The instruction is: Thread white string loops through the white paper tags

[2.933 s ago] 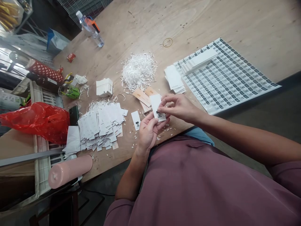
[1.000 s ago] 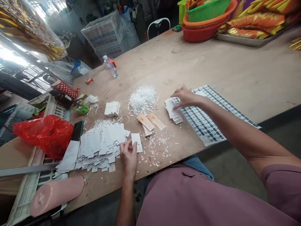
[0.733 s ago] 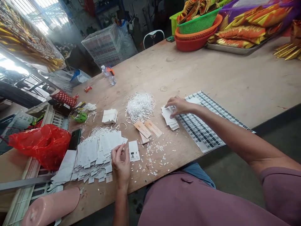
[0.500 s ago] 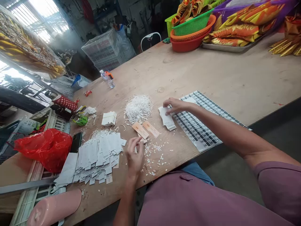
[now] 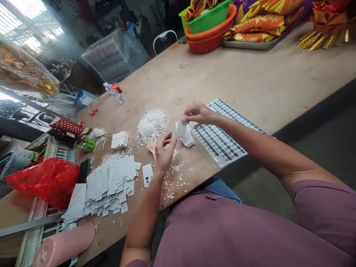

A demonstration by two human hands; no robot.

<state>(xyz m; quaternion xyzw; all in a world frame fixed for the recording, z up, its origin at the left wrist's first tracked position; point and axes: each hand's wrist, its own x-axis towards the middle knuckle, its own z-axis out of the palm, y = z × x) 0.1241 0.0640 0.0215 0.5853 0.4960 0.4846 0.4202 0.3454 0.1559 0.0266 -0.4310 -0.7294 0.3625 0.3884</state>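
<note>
My right hand (image 5: 196,113) pinches a white card tag (image 5: 181,128) by its upper end, held above a small stack of white tags (image 5: 188,139). Close to the card's lower left, my left hand (image 5: 165,150) has bent fingers, with a gap between thumb and forefinger; nothing shows in it. Orange printed cards (image 5: 151,147) lie partly hidden behind the left hand. A single white tag (image 5: 147,174) with a dark print rests on the table left of my left wrist. Sheets of black-and-white printed stickers (image 5: 219,139) lie under my right forearm.
A heap of white strings (image 5: 152,125) sits beyond my hands. At left are a large pile of strung white tags (image 5: 109,185), a white card stack (image 5: 119,140), a red plastic bag (image 5: 52,181) and a pink cylinder (image 5: 69,241). Tiny white bits (image 5: 174,185) litter the near edge.
My right hand has lifted a white tag off the small stack and moved left. My left hand has risen toward it; a white tag now lies on the table. The view has shifted.
</note>
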